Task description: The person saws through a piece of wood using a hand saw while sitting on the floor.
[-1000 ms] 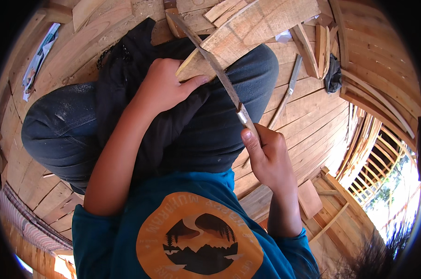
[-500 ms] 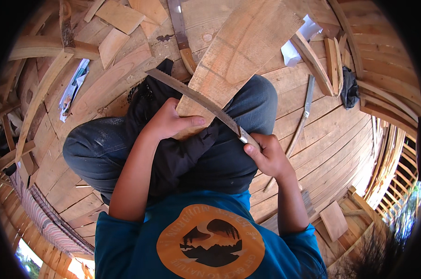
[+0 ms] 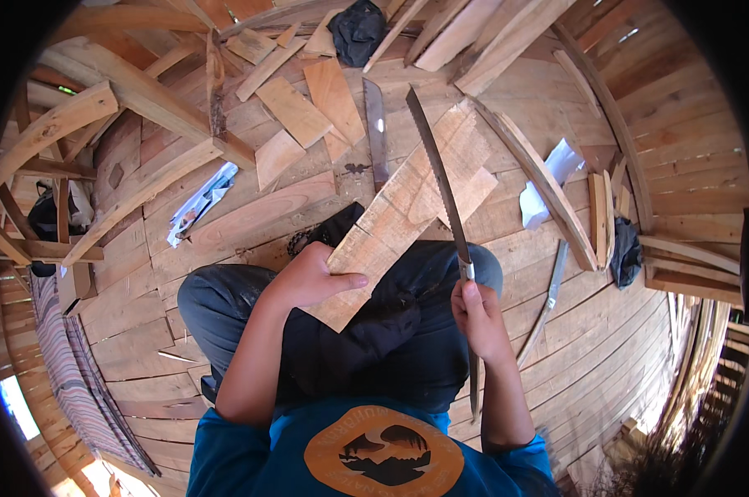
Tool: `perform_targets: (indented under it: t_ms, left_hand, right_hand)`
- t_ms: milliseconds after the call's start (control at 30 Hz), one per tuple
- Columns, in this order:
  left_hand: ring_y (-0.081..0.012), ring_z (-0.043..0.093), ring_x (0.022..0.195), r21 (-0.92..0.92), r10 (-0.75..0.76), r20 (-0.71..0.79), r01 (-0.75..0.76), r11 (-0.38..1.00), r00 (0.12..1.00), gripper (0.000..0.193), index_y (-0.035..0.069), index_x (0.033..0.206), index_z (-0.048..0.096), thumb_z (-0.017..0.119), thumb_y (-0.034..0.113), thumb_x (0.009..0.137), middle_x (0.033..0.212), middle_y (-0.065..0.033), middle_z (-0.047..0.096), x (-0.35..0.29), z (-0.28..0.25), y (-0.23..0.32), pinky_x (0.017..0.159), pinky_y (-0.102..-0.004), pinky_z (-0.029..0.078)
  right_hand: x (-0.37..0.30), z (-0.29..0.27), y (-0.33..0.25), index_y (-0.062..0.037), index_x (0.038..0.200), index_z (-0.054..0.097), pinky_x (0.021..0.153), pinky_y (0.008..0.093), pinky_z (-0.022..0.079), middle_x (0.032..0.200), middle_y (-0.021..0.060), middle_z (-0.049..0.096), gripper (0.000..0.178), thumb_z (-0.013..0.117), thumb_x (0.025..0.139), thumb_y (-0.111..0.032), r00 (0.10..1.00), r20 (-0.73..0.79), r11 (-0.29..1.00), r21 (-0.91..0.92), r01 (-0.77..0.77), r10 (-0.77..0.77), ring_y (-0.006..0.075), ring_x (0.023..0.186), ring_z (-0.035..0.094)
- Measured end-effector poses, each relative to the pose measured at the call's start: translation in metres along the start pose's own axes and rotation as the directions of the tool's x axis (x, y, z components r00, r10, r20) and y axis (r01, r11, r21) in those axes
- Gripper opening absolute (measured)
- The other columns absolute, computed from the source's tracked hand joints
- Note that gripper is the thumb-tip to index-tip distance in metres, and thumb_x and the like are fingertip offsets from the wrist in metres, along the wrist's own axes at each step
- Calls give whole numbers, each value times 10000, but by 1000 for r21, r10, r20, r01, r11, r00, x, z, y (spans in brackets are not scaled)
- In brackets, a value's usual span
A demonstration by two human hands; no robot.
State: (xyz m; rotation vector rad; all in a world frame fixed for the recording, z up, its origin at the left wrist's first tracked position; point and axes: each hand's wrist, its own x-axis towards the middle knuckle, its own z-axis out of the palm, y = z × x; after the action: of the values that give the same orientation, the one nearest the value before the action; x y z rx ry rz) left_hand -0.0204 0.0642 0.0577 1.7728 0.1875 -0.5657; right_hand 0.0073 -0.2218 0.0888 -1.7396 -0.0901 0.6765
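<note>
My left hand [image 3: 318, 280] is closed on the near end of a pale wooden board [image 3: 395, 211], its thumb lying on the top face. The board slants away to the far right above my lap, with dark lines across it. My right hand [image 3: 480, 321] grips a hand saw by its handle, right of the board. The toothed saw blade [image 3: 437, 157] points away from me and passes in front of the board's right side. Another pale piece of wood [image 3: 476, 192] shows beside the board there. Dark cloth [image 3: 366, 340] lies bunched on my lap under the board.
On the plank floor [image 3: 606, 356] lie a second long blade with a handle [image 3: 554, 286] at right and a machete-like blade [image 3: 376, 132] ahead. Offcuts [image 3: 294, 112], crumpled paper [image 3: 202, 203] and curved timbers [image 3: 155, 195] surround me. A black bag [image 3: 358, 31] sits at the far side.
The saw has swung from lying across the board's near end, tip leftward, to pointing away at the right. The board appears lower and turned, and the view has shifted to show more of the far floor.
</note>
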Motion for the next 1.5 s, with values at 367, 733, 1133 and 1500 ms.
perform_targets:
  t_ms: [367,733,1133,1500]
  left_hand:
    - [-257,639,658,267,111,-37,-97,959,993,407,-33,897,695,809,339,777,728,-179,669,-55,-54,41,659,-366,498]
    - [-386,657,850,616,225,-233,-36,787,946,296,-18,878,704,732,271,817,822,-212,665,-83,-55,51,781,-459,519]
    - [-367,666,812,653,36,-602,465,597,798,252,32,900,707,698,277,844,775,-189,668,-190,-86,1,744,-454,533]
    - [-346,676,825,625,-16,-626,514,587,779,248,54,896,709,702,296,841,779,-165,676,-190,-96,-22,734,-447,540]
  right_hand:
    - [-15,11,-13,-91,712,407,432,228,214,593,-47,339,643,433,939,-691,991,99,991,108,75,-86,42,494,309]
    - [-18,37,-31,-29,808,504,408,212,225,559,-31,366,697,395,939,-705,919,386,997,13,82,-80,39,449,318]
    - [4,122,-46,54,1148,628,452,202,367,638,4,512,460,426,1055,-349,781,623,994,-55,96,-41,60,493,454]
    - [9,165,-47,42,1188,597,507,241,483,727,82,665,250,521,1005,-111,826,522,887,-251,389,-214,102,546,614]
